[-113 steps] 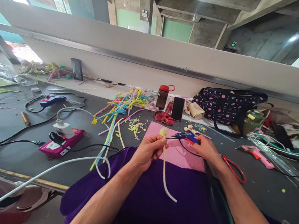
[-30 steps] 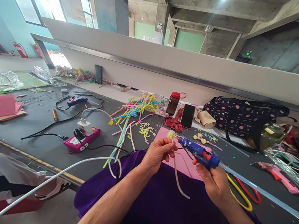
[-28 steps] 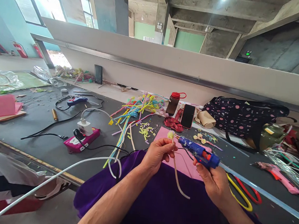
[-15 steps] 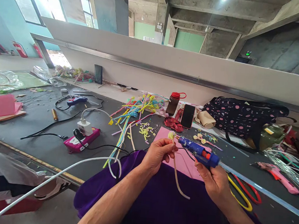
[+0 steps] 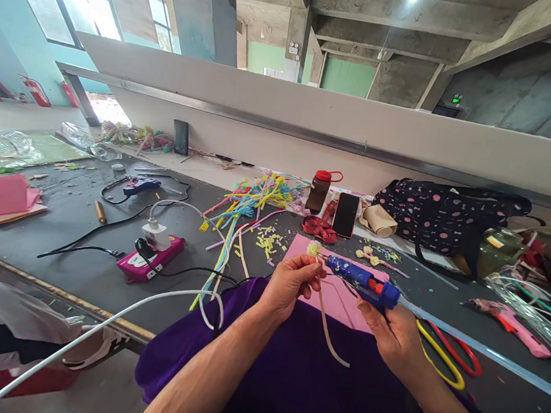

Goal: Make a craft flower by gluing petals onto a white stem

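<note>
My left hand (image 5: 292, 282) pinches a small yellow flower (image 5: 314, 248) by its stem, just under the head. A pale cord-like stem (image 5: 326, 323) hangs down from those fingers over my dark purple lap. My right hand (image 5: 393, 326) is wrapped round the handle of a blue hot glue gun (image 5: 360, 279). Its nozzle points left and sits close to the flower; whether the tip touches it I cannot tell. From the gun's rear a long clear glue stick (image 5: 485, 347) sticks out to the right. A pink sheet (image 5: 301, 247) lies on the table beneath both hands.
A magenta power strip (image 5: 152, 260) with cables lies left. Coloured stems (image 5: 257, 195) and yellow clippings (image 5: 270, 241) are piled mid-table. Behind stand a bottle (image 5: 318, 191), a phone (image 5: 346, 214) and a patterned bag (image 5: 447, 225). Scissors (image 5: 455, 360) and a pink glue gun (image 5: 511, 323) lie right.
The blue glue gun has shifted slightly left and down with my right hand, and its glue stick has tilted with it. My left hand and the flower have hardly moved.
</note>
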The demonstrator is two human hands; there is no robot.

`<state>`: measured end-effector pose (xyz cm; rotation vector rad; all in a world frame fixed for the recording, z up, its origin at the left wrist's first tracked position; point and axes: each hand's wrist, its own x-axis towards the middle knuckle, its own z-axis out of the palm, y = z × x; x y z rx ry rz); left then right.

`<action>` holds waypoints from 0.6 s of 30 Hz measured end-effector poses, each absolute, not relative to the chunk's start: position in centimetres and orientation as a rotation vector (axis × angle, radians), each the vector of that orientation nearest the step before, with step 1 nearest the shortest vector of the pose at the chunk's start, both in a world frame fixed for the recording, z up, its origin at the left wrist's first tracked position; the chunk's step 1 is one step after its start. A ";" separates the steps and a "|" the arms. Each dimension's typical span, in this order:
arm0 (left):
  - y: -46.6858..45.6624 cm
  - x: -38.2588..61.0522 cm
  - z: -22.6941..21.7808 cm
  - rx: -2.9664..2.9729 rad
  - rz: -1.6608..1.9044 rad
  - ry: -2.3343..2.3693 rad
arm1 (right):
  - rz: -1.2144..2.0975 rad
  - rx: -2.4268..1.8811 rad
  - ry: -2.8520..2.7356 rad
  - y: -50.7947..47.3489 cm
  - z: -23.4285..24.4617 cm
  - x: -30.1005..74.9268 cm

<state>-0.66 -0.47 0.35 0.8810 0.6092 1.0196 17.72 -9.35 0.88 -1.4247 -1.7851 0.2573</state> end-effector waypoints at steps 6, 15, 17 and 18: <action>-0.5 -0.7 0.4 0.879 1.017 0.612 | 0.219 -1.402 -1.805 -9.6 1.2 17.5; -0.5 -0.7 0.3 0.881 1.012 0.606 | 0.206 -1.396 -1.808 -9.5 1.1 17.4; -0.5 -0.7 0.3 0.877 1.015 0.615 | 0.208 -1.395 -1.812 -9.5 1.2 17.4; -0.5 -0.7 0.3 0.874 1.016 0.617 | 0.204 -1.391 -1.813 -9.5 1.2 17.4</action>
